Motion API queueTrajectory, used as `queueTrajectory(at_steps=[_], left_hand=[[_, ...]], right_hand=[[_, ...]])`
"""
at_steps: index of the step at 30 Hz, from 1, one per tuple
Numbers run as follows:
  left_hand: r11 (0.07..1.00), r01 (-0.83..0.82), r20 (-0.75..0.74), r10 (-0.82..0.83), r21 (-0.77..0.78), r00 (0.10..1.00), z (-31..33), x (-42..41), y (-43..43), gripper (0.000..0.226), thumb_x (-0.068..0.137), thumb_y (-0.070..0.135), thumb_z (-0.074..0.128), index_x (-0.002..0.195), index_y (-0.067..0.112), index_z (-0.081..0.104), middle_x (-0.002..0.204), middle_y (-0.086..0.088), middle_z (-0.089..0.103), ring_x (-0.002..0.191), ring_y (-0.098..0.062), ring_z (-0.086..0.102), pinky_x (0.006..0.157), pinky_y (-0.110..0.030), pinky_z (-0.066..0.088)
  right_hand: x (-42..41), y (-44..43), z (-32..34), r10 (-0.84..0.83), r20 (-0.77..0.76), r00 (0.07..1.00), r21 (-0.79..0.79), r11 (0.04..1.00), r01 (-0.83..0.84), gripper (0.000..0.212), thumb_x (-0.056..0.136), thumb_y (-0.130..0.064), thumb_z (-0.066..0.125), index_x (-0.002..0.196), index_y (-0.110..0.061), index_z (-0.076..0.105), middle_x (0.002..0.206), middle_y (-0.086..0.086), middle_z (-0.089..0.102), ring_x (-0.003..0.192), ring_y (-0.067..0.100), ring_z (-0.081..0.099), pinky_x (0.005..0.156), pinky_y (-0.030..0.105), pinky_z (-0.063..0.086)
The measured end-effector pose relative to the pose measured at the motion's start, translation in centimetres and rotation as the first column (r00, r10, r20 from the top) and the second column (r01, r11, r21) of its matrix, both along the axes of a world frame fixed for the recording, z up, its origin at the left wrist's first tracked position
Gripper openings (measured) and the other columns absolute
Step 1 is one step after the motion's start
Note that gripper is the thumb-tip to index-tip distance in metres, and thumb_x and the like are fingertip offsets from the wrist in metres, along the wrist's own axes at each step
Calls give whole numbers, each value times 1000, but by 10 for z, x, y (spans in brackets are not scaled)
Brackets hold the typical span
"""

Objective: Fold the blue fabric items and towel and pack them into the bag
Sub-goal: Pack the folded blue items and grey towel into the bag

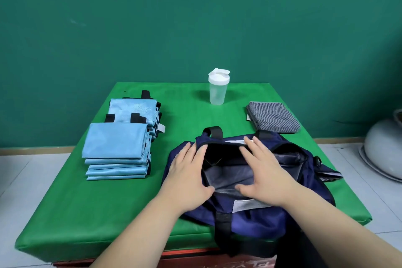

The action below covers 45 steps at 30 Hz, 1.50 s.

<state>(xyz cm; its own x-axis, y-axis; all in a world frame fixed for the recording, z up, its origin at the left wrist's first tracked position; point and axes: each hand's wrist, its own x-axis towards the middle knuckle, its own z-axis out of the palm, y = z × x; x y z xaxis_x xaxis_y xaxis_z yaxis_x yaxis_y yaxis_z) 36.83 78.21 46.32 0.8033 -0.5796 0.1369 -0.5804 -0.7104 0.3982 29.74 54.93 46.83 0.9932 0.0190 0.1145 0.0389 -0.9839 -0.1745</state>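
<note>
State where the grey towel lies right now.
In the head view, the towel lies folded at the table's far right, just behind the open bag and right of the shaker.

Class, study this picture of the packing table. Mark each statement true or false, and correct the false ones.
1. The dark navy fabric bag lies open on the green padded table. True.
2. The folded grey striped towel is already inside the bag. False: it lies on the table beyond the bag.
3. The left hand and right hand both rest on the bag's opening. True.
4. The light blue folded fabric pieces are stacked to the right of the bag. False: they sit to its left.
5. The clear plastic shaker bottle with a white lid lies on its side. False: it stands upright.
</note>
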Motion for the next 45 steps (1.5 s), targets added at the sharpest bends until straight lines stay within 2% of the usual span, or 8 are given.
queueTrajectory(at_steps=[4, 9, 12, 16, 23, 30, 39, 45], left_hand=[[999, -28, -24, 29, 35, 999, -6, 11, -7, 109, 74, 53, 69, 154, 28, -1, 164, 5, 8, 151, -16, -5, 123, -42, 11], [1000, -30, 51, 31, -7, 998, 2, 20, -11, 106, 76, 53, 69, 154, 21, 5, 159, 1, 20, 150, -18, 6, 121, -41, 20], [1000, -9, -19, 9, 2, 1000, 0, 21, -15, 103, 72, 48, 70, 151, 21, 10, 151, 1, 30, 144, -20, 23, 116, -39, 29], [999, -35, -154, 39, 32, 987, -4, 29, -17, 92, 65, 50, 73, 140, 24, 26, 139, 3, 42, 135, -21, 34, 108, -41, 38], [996, 9, -173, 6, 86, 985, -19, 17, -20, 105, 61, 50, 68, 150, 24, 18, 149, 4, 37, 140, -20, 32, 113, -42, 34], [985, 33, -189, -1, 167, 982, -24, 18, -26, 115, 63, 48, 67, 156, 23, 3, 158, 4, 26, 144, -19, 27, 118, -42, 26], [963, 98, -275, -26, 251, 961, -25, 18, -35, 123, 62, 47, 69, 156, 27, -8, 162, 1, 18, 148, -20, 16, 122, -44, 17], [973, 96, -239, -44, 208, 970, -19, 12, -32, 104, 74, 62, 59, 155, 36, 1, 162, -1, 20, 151, -21, 10, 123, -44, 14]], right_hand=[[15, -6, 4, -51, -44, 998, -50, 998, 49, 127, 66, -74, 59, 158, -13, -5, 164, 1, -24, 148, 16, -30, 125, 44, 2], [36, -17, 19, -61, 24, 998, -61, 996, 62, 132, 68, -69, 67, 157, -11, -10, 162, 0, -28, 146, 17, -33, 124, 45, -2], [26, -19, 15, 27, 107, 994, -8, 1000, -26, 116, 68, -60, 72, 158, -14, 15, 167, 3, -10, 151, 20, -20, 124, 51, 11], [3, -27, -5, 161, 169, 972, 8, 986, -165, 56, 70, -52, 71, 120, -30, 60, 166, 3, 12, 154, 25, -5, 119, 58, 19], [1, -53, -10, -30, -116, 993, -136, 991, 14, 121, 62, -73, 64, 159, -28, 8, 159, 0, -36, 143, 21, -39, 123, 50, -3], [6, -58, -7, 95, -95, 991, -66, 993, -101, 73, 64, -66, 69, 128, -34, 55, 161, 0, -31, 146, 22, -35, 123, 51, -1], [31, -65, -4, -96, -193, 977, -233, 971, 49, 134, 58, -82, 58, 159, -18, -4, 157, 10, -38, 142, 29, -40, 122, 50, -9], [20, -58, 0, -47, -169, 985, -203, 979, 12, 124, 63, -77, 59, 159, -22, 3, 157, 11, -38, 142, 27, -41, 122, 52, -10]])
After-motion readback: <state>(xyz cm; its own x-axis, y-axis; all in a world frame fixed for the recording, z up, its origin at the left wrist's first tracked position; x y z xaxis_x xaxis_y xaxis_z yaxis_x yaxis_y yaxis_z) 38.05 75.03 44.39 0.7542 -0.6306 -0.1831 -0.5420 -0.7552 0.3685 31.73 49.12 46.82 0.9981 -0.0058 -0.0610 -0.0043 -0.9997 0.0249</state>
